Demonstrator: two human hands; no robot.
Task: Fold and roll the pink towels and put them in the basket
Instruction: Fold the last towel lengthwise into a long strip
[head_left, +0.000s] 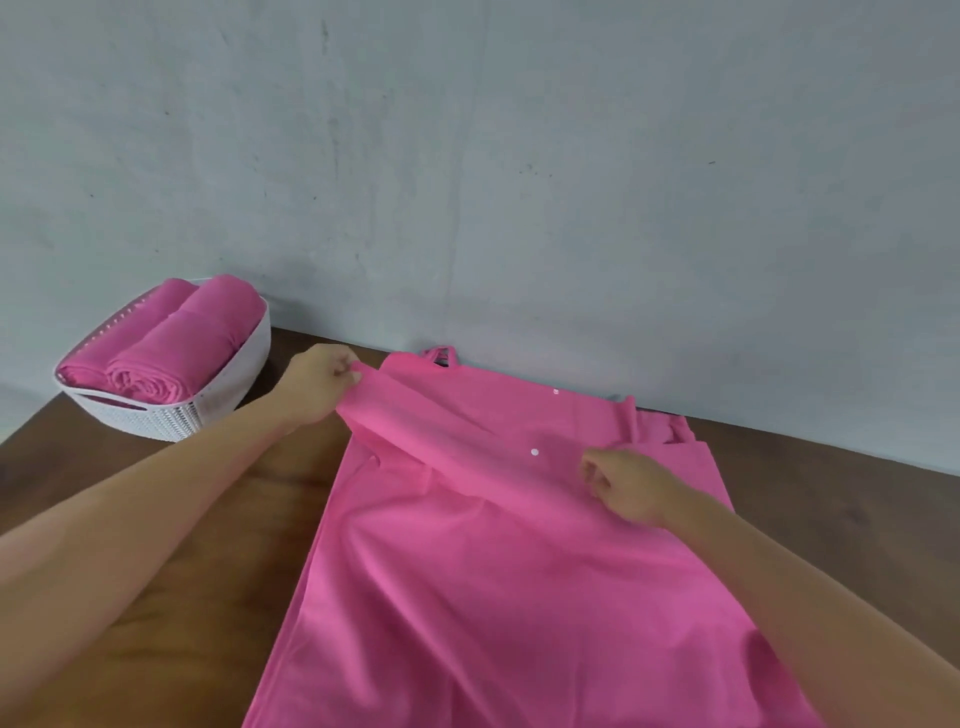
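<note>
A large pink towel (498, 571) lies spread on the brown wooden table (182, 597), running from the wall to the near edge. My left hand (317, 384) pinches its far left corner, lifted slightly off the table. My right hand (628, 483) pinches the raised fold of fabric near the far right part. A ridge of cloth stretches between both hands. A white woven basket (228, 384) stands at the far left and holds two rolled pink towels (171, 348) side by side.
A grey-blue wall (519, 182) rises right behind the table's far edge. More pink cloth with loops (670, 431) bunches against the wall behind the spread towel. Bare wood shows at the left and at the far right.
</note>
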